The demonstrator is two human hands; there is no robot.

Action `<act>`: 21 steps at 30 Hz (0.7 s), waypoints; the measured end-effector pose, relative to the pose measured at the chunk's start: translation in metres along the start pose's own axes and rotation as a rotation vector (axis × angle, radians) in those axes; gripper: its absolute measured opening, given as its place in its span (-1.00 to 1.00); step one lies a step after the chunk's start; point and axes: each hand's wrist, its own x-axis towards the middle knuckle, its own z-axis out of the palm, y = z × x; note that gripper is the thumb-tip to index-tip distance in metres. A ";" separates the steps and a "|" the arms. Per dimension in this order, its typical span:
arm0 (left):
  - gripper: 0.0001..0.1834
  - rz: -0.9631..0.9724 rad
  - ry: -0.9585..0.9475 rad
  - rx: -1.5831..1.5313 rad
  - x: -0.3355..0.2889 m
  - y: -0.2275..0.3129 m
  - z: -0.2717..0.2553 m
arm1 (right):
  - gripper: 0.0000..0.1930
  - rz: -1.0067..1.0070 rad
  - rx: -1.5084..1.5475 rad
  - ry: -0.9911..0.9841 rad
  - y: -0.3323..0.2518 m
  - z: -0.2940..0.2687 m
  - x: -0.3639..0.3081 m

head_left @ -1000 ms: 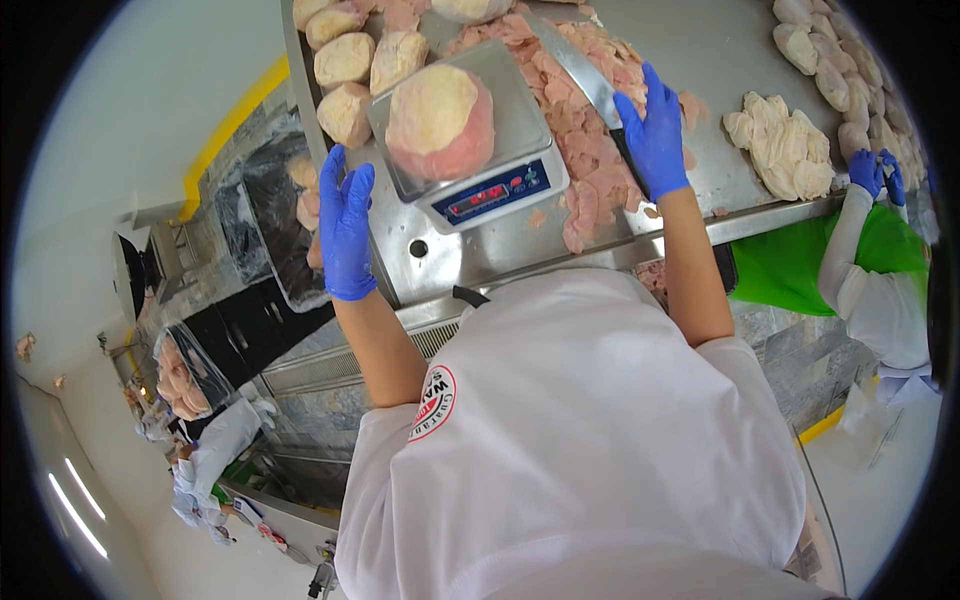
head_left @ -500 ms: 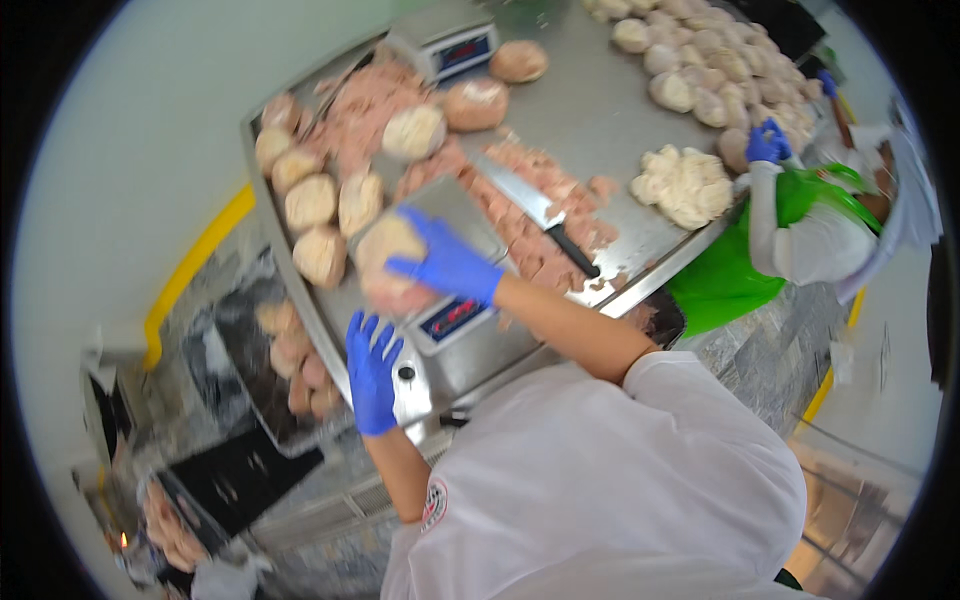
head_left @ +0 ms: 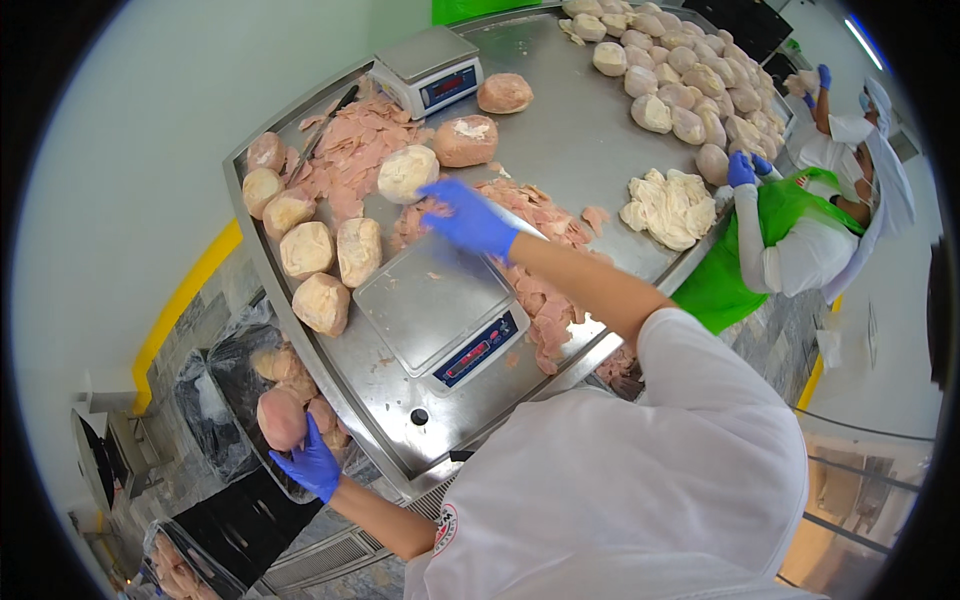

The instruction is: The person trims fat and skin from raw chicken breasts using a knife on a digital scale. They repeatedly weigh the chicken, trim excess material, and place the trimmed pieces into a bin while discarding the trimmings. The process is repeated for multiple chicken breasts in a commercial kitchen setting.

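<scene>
My left hand (head_left: 308, 465), in a blue glove, is closed round the side of a rounded pink piece of meat (head_left: 282, 418), over a plastic-lined crate (head_left: 237, 385) holding similar pieces. Above the far edge of the near scale's steel plate (head_left: 425, 300), my right hand (head_left: 470, 220) is stretched out, fingers apart and slightly blurred, with nothing in it. Its fingertips come close to a pale rounded piece of meat (head_left: 408, 173); whether they touch cannot be told. The knife seen before is hidden, with my right forearm across that spot.
Several meat lumps (head_left: 307, 250) line the table's left edge beside pink trimmings (head_left: 360, 140). A second scale (head_left: 425, 75) stands at the back. Pale skins (head_left: 668, 208) and a large meat pile (head_left: 690, 75) lie right, near a co-worker in a green apron (head_left: 745, 260).
The piece of meat has left the near scale. My left hand has moved down and left to the crate, now on a meat piece. My right hand has let go and moved up and right.
</scene>
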 end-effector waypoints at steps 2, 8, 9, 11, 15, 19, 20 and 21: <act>-0.27 0.040 0.142 0.118 0.009 0.010 -0.005 | -0.53 -0.155 -0.309 0.075 0.061 -0.037 0.045; -0.49 0.224 -0.371 0.876 -0.024 -0.049 0.094 | -0.26 0.087 -0.318 -0.191 0.105 -0.038 0.166; -0.49 0.033 -0.369 0.462 -0.022 -0.070 0.118 | -0.21 0.151 -0.272 -0.247 0.125 -0.028 0.186; -0.49 -0.134 -0.550 0.550 -0.006 -0.110 0.161 | -0.20 0.355 -0.131 -0.437 0.140 -0.004 0.214; -0.44 -0.331 -0.825 0.785 0.069 -0.188 0.217 | -0.32 0.727 0.238 -0.866 0.134 0.036 0.235; -0.40 -0.669 -0.280 0.688 0.133 -0.276 0.275 | -0.43 0.587 0.611 -0.859 0.167 0.050 0.215; -0.36 -0.656 -0.446 0.759 0.134 -0.297 0.289 | -0.38 0.619 0.648 -0.708 0.188 0.043 0.210; -0.31 -0.745 -0.750 0.838 0.115 -0.370 0.337 | -0.18 0.286 -0.169 -0.371 0.263 -0.015 0.221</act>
